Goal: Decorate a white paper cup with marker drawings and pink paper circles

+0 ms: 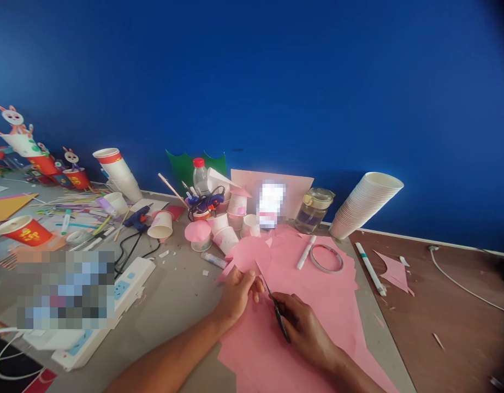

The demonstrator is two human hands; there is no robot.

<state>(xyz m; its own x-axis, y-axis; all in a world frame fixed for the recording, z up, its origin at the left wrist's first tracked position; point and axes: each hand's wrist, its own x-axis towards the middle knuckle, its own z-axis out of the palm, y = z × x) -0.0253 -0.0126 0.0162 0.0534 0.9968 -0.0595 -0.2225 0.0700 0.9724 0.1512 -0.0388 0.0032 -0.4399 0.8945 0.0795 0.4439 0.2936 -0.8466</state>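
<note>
- The left hand (pixel 235 295) is forming a closed grip, with its thumb and fingers pinching the lower edge of a pink paper disc (pixel 249 254) at the centre of the frame.
- The right hand (pixel 304 327) is forming a closed grip around the dark handles of a pair of scissors (pixel 278 316), just right of the left hand. The wrist is angling inward from the lower right of the frame.
- The scissors' narrow blades are pointing up beside the disc's right edge. How far they are parted is too hard to tell.
- Both forearms are reaching in from the bottom edge, above a large, ragged pink paper sheet (pixel 329 305) lying on the grey worktop (pixel 173 316).
- A marker (pixel 306 252) and a roll of tape (pixel 326 257) are lying on that sheet, just beyond the hands.
- Paper cups (pixel 225 239) and a pink-topped cup (pixel 198 232) are crowding the area directly beyond the disc.
- A hot glue gun (pixel 137 218) is lying left of them, near a white power strip (pixel 132 278) at the left.
- A glass jar (pixel 313 210) and a tall stack of paper cups (pixel 366 204) are leaning near the blue wall (pixel 252 82) at upper right.
</note>
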